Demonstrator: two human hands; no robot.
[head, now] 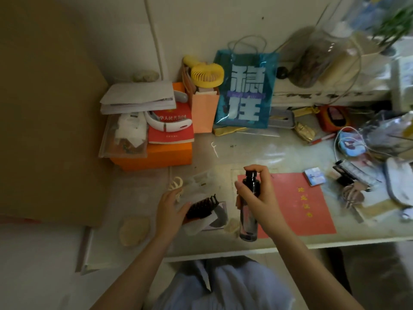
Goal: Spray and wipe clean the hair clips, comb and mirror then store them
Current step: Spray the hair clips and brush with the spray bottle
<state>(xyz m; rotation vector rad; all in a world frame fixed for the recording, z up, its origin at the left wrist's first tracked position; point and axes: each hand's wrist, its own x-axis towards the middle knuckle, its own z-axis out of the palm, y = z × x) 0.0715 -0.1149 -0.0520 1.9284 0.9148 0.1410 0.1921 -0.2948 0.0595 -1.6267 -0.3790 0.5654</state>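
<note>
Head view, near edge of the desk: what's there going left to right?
Cream hair clip → left hand → dark claw clip → spray bottle in the right hand → red booklet → small blue box.

We see a pale wall (190, 23), a white desk (312, 239), a brown board (44, 108) left, dim light.

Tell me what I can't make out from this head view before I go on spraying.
- Dark claw clip: its near end is hidden under the left hand.
- Spray bottle: the middle is covered by the right hand; any mist is not visible.
- Mirror under the white wipe: mostly covered.
- Things at the right edge: blurred and cut off.
</note>
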